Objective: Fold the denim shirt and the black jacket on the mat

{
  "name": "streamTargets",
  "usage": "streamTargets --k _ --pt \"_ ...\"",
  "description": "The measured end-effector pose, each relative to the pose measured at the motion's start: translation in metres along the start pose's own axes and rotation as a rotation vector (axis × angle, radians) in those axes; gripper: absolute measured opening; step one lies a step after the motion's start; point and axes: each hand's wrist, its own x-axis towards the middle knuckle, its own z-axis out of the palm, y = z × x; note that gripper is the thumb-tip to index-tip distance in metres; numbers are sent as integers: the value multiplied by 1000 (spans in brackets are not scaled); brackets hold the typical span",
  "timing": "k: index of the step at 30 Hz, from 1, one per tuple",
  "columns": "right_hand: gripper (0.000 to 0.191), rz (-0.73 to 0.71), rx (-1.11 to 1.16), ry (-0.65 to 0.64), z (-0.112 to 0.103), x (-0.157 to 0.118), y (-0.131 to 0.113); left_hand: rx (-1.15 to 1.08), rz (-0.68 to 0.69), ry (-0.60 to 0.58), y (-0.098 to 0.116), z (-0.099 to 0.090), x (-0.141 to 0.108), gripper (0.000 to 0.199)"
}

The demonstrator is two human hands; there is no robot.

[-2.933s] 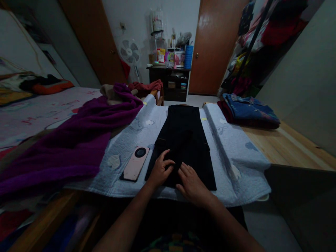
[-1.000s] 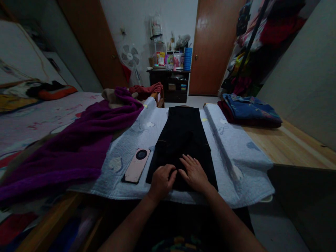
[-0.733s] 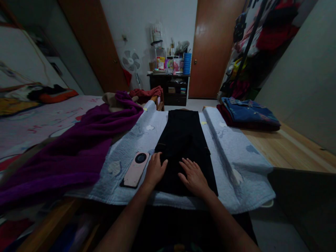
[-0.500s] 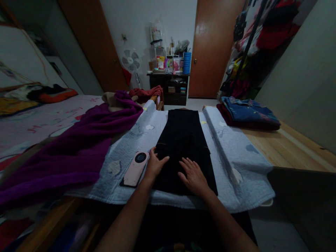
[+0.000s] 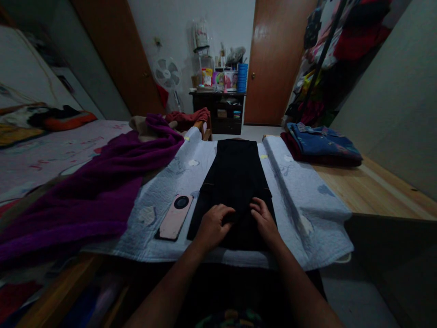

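A black garment [image 5: 236, 168], its exact kind hard to make out in the dim light, is laid lengthwise over a pale blue-white quilted cloth [image 5: 290, 205]. On its near part rests my left hand [image 5: 215, 223], fingers bent and pointing right, thumb and index apart. My right hand [image 5: 264, 221] touches the garment's right side, its fingers loosely curved and spread. Between the two hands runs a narrow strip of black fabric. Left of the garment a pink phone [image 5: 175, 217] with a round black camera lies flat on the quilted cloth.
Purple cloth [image 5: 112, 182] drapes over the left side, beside a bed [image 5: 82, 152]. At right, a folded denim garment [image 5: 324, 141] sits on dark red fabric on a wooden surface [image 5: 375, 191]. A fan [image 5: 168, 74], a dark cabinet [image 5: 218, 109] and a door [image 5: 271, 59] stand beyond.
My left hand has left the garment's left edge and moved right and nearer. My right hand has shifted slightly right, its fingers more curved. The garment's near left part now spreads further left.
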Motion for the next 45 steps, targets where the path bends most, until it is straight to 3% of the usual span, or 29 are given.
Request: streamTargets --k 4,7,11,17,24,32,36,39,42,45 --pt "53 54 8 -5 -3 -1 -3 46 141 -114 0 10 -15 33" --pt "52 3 -53 -57 0 -4 -7 7 124 -96 -8 3 -23 37" --pt "50 -36 -72 -104 3 -6 -8 72 77 -39 -20 -7 -31 62" --pt "46 -54 -120 -126 2 -5 -10 74 17 -12 -33 3 -32 73" --pt "41 -32 -100 -191 0 -5 -13 -18 80 182 -32 6 -27 48" --pt "61 -87 -56 -95 6 -7 -6 -230 -273 362 -23 -6 -19 21" --pt "41 -167 -129 17 8 -9 0 -248 -290 268 -26 0 -23 22" --pt "29 -177 -202 32 7 -10 0 -119 -170 150 -32 6 -29 46" --pt "40 -218 -215 3 8 -10 -3 18 2 54 -37 12 -32 68" --pt "51 -270 -253 -74 8 -10 -5 55 59 51 -37 12 -32 66"
